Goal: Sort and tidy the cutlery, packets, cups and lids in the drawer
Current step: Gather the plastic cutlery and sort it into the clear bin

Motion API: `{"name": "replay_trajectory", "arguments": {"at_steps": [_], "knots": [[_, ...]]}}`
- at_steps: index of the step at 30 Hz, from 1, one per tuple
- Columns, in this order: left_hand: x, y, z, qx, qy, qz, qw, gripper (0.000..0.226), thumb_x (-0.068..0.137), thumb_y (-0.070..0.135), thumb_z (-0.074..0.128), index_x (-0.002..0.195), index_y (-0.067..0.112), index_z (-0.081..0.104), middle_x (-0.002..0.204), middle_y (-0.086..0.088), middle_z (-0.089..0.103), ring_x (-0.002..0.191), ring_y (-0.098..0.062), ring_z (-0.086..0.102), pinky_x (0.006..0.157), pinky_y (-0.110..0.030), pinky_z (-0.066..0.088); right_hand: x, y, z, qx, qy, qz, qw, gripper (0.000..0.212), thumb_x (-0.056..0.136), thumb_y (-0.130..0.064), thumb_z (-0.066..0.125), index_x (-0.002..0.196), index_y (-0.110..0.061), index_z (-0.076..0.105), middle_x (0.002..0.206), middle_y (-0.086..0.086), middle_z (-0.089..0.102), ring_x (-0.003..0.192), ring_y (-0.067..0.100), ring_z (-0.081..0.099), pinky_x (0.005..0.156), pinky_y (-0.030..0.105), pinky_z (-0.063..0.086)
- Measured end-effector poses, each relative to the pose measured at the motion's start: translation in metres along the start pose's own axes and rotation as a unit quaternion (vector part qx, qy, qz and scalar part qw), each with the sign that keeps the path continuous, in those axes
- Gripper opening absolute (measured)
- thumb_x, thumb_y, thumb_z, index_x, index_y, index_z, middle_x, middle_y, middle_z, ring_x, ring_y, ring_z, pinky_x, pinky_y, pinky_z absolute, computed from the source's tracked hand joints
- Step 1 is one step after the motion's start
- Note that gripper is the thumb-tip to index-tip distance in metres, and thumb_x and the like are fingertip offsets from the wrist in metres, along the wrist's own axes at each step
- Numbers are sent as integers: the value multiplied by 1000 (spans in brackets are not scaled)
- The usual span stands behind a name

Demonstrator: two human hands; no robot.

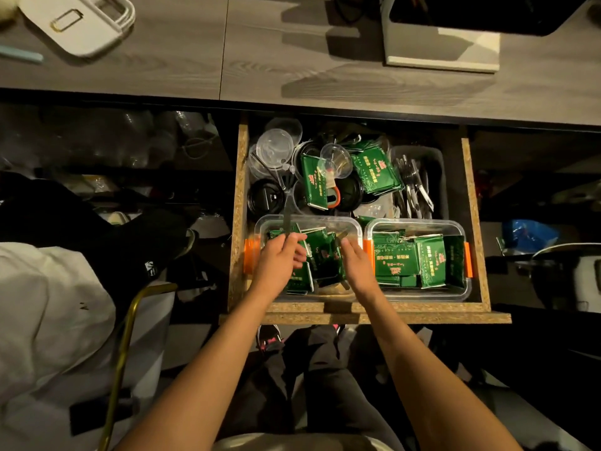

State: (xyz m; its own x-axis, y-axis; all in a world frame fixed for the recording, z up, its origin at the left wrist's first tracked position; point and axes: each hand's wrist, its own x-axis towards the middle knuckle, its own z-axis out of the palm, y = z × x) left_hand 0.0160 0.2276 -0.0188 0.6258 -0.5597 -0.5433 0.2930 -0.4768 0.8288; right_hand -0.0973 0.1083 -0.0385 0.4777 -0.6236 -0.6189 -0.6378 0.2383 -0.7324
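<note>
head view: the drawer (pixel 239 203) is pulled out under a wooden counter (pixel 292 60). the left hand (pixel 281 255) reaches into the left tub (pixel 260 224) at the front, fingers curled round a thin dark utensil (pixel 287 219) that sticks up toward the back. the right hand (pixel 356 260) hovers over the same tub's right side, fingers straight, holding nothing. green packets (pixel 320 255) fill this tub; more packets fill the right tub (pixel 468 288). behind lie clear cups (pixel 274 148), black lids (pixel 265 200), loose packets and a dark tray (pixel 440 177) of cutlery (pixel 413 187).
</note>
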Motion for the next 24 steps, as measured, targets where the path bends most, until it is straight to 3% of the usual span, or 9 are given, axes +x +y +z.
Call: {"name": "replay_trajectory", "arguments": {"at_steps": [2,7,10,12,15,18,20,22,24], "knots": [[6,-1,7,-53,-33,-15,998,36,109,24,34,121,8,63,108,-6,68,101,-15,66,87,-23,55,0,3,8,21,-31,4,999,44,107,-41,28,122,-18,62,118,-5,65,111,7,58,98,26,41],[12,6,28,-121,-83,-19,989,34,108,23,34,124,14,63,128,-3,63,126,-16,57,109,-28,43,-3,11,14,118,-63,38,990,51,107,-43,17,132,-18,53,120,-12,57,107,-3,53,88,10,39],[15,7,37,-115,-110,-17,987,30,108,27,36,115,28,65,136,-2,59,128,-11,55,113,-33,40,-2,21,14,140,-91,57,984,56,105,-49,14,133,-20,52,135,-7,53,123,8,50,108,28,32],[17,6,38,-87,-97,-17,991,30,106,34,38,112,39,67,130,8,61,114,-1,59,109,-33,40,1,26,12,158,-101,79,979,65,103,-54,13,136,-15,54,138,1,57,128,16,49,109,37,32],[20,0,29,-38,-16,-19,999,30,107,38,35,111,47,64,105,13,62,90,-3,55,85,-25,43,7,30,5,182,-36,95,978,58,106,-47,20,134,-9,54,126,6,63,124,23,54,102,34,42],[20,-16,13,-12,40,-34,999,33,107,41,35,120,42,65,87,18,54,73,4,44,67,-17,33,9,29,6,157,17,60,986,58,103,-50,30,144,-11,44,143,9,52,133,23,48,110,35,39],[19,-25,7,-6,45,-51,998,33,105,47,37,120,43,66,107,14,61,90,5,52,78,-18,40,12,31,13,107,33,57,992,73,90,-67,34,141,-18,48,142,3,53,132,19,48,112,40,38],[15,-32,3,-13,38,-67,997,33,96,59,40,110,52,68,136,7,57,124,-6,51,106,-33,40,24,42,19,81,40,67,994,87,76,-77,35,140,-19,50,141,0,54,131,16,48,112,47,39],[10,-34,2,-34,45,-71,996,32,90,60,42,105,52,69,134,9,59,129,-11,51,113,-39,36,38,56,24,85,39,87,992,90,71,-78,42,141,-21,49,140,0,55,130,18,50,110,50,40]]}}
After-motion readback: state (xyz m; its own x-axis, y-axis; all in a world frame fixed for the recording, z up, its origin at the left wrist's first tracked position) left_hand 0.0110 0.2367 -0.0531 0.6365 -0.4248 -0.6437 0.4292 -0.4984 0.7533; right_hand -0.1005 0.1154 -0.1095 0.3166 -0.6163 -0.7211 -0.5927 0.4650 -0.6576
